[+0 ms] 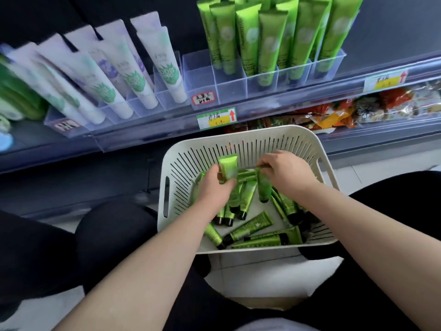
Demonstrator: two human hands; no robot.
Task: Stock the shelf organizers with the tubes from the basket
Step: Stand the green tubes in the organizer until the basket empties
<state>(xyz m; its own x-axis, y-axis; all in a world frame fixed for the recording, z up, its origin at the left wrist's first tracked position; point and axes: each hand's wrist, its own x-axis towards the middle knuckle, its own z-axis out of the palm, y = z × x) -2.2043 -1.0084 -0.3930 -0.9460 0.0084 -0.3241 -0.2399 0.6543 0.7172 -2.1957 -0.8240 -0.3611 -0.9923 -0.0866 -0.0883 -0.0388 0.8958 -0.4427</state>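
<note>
A cream slotted basket (238, 139) rests in front of me with several green tubes with black caps (250, 229) lying loose in it. My left hand (214, 189) grips several green tubes (228, 169), their flat ends pointing up. My right hand (286, 173) pinches the flat end of another green tube (263, 187) that hangs cap down. On the shelf above, a clear divided organizer (262, 84) holds upright green tubes (248, 41); its leftmost slot (198, 72) has no tube in it.
A second clear organizer (114, 111) at the left holds white tubes with green and purple prints (167, 68). Price tags (216, 118) sit on the shelf rail. Red and orange snack packets (334, 115) lie on the lower shelf behind the basket. My dark-clothed knees flank the basket.
</note>
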